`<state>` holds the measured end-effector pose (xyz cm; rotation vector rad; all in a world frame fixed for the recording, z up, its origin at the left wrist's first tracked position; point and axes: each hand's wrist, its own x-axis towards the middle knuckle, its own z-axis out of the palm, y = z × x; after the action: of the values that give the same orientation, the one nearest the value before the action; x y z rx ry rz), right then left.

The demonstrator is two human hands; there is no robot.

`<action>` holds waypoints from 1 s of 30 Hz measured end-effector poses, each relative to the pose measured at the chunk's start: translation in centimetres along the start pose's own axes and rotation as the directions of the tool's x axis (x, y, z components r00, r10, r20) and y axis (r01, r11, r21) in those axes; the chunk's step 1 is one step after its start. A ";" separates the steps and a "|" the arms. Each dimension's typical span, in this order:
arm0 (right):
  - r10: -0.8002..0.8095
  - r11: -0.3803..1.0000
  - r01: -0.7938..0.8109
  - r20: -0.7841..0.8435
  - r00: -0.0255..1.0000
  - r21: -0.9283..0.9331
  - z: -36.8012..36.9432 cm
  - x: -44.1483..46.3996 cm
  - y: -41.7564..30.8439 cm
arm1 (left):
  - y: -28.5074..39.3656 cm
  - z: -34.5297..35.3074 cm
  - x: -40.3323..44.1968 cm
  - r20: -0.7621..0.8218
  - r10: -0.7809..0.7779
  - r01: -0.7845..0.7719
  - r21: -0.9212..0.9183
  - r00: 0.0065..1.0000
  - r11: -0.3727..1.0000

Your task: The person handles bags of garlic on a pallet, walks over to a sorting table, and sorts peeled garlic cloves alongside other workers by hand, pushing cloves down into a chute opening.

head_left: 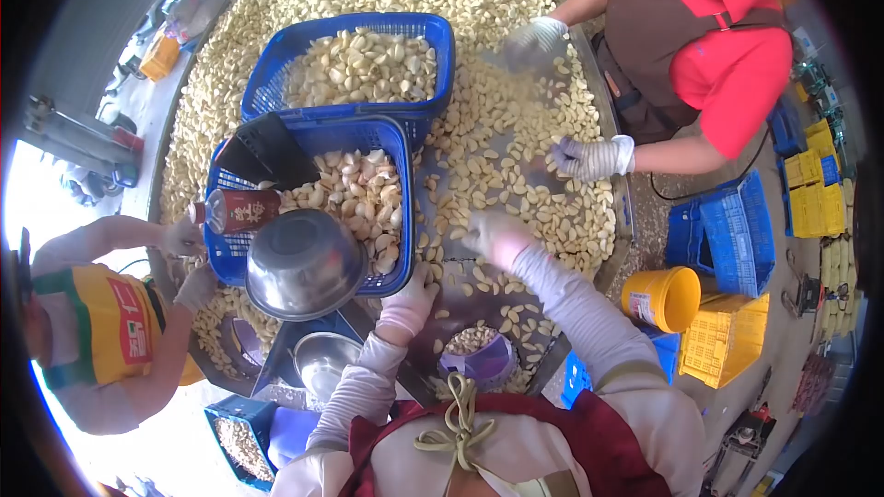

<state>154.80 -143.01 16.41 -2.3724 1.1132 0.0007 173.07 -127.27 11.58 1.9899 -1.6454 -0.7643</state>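
Observation:
Peeled garlic cloves [502,189] lie scattered over the metal sorting table [471,149]. My gloved left hand [411,300] is by the near right corner of a blue basket [406,212], its fingers curled; what they hold, if anything, is hidden. Over the loose cloves, my gloved right hand [498,238] reaches forward with slightly blurred, outstretched fingers. Unpeeled garlic [359,198], a steel bowl [306,262] turned bottom up, a labelled bottle [241,210] and a black scoop-like piece [267,155] sit in that basket. Just below my hands, a purple container [493,364] holds garlic bits.
Another blue basket [444,60] with garlic stands behind. A co-worker in red [727,83] has both gloved hands over the cloves at the right; a person in a yellow vest [110,322] works at the left. A yellow bucket [679,299] and crates [727,339] stand on the right floor.

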 end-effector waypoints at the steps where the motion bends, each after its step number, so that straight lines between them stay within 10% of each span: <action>1: 0.128 0.987 -0.143 0.172 0.977 0.077 -1.5 0.4 0.1 | -0.1 0.1 -0.1 -0.021 0.015 -0.015 0.010 1.000 1.000; 5: -0.155 0.870 0.084 -0.109 0.982 -0.485 -0.9 0.1 0.6 | 0.0 0.1 -0.1 -0.004 -0.016 0.017 0.026 1.000 1.000; 11: -0.023 0.966 0.008 -0.054 0.998 -0.258 0.4 -1.6 -1.1 | 0.2 -0.1 -0.1 -0.037 0.012 -0.012 0.005 0.999 1.000; 13: 0.002 0.987 0.039 0.259 0.966 -0.153 -2.3 -0.5 -1.8 | 0.2 0.2 -0.1 -0.043 0.006 -0.005 0.013 0.999 1.000; 17: 0.028 0.966 -0.016 -0.042 0.999 0.257 -7.6 9.0 0.3 | 1.3 -0.3 -0.2 -0.047 -0.021 0.021 0.012 0.999 1.000; 20: 0.084 0.988 -0.076 -0.052 0.995 0.132 -7.6 15.8 3.6 | 2.8 -0.4 -0.7 -0.157 -0.055 0.049 -0.044 0.986 0.998; 22: 0.131 0.980 -0.173 -0.343 0.930 -0.096 -6.9 17.3 4.3 | 4.6 -0.3 -0.6 -0.308 0.008 0.005 0.041 0.951 0.999; 25: 0.157 0.971 -0.183 -0.168 0.973 -0.156 -4.7 15.7 3.2 | 4.5 1.5 1.8 -0.416 0.127 -0.133 0.015 0.900 0.991; 30: -0.126 0.941 0.066 -0.164 0.978 -0.331 0.6 4.1 6.0 | 8.3 0.0 5.4 -0.143 0.106 -0.063 0.280 0.984 0.958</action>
<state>153.33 -148.83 12.32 -2.7676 1.1530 -0.0762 167.70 -134.12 16.25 2.0863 -1.8082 -0.3517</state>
